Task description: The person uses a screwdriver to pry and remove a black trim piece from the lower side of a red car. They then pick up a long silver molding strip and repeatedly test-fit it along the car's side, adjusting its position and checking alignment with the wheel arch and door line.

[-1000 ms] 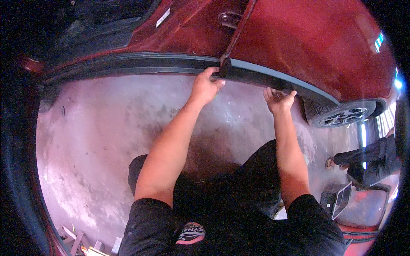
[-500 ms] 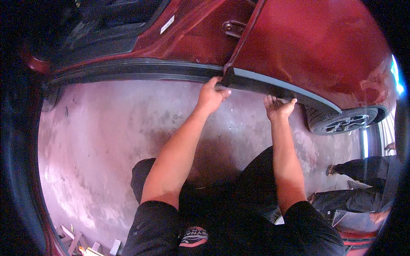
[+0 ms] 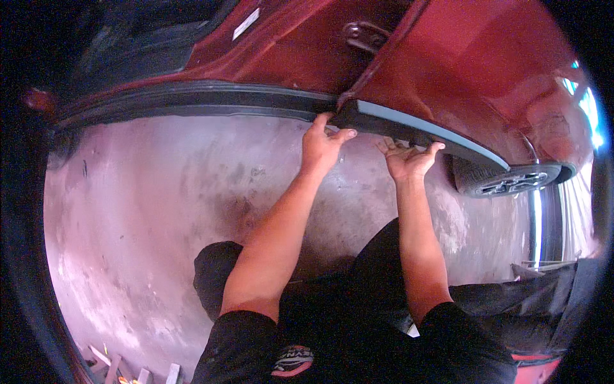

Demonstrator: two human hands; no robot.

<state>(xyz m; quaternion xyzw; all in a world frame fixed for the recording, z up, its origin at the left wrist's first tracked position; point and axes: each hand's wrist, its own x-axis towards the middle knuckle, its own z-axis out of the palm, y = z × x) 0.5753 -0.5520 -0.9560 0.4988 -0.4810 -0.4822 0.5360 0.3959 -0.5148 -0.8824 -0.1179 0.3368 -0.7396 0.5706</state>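
Observation:
A long black side skirt trim [image 3: 396,128] runs along the bottom of the red car body, its grey-blue upper face reaching back toward the rear wheel. My left hand [image 3: 320,144] grips the lower edge near the trim's front end, fingers at the edge and thumb out to the right. Below the middle of the trim, my right hand [image 3: 410,161] is palm up, its fingers spread and its thumb at the lower edge. The tips of some fingers are hidden by the trim. Left of it, a black door sill [image 3: 211,102] continues under the open doorway.
A rear wheel [image 3: 511,182] stands at the right end of the trim. Dark trousers [image 3: 531,307] of another person are at the lower right. Several pieces of wood or metal [image 3: 115,368] lie at the lower left on the stained floor [image 3: 141,211].
My right hand has shifted slightly left, and its fingers have opened out below the trim. My left hand stays at the trim's front end. The other person at right has moved.

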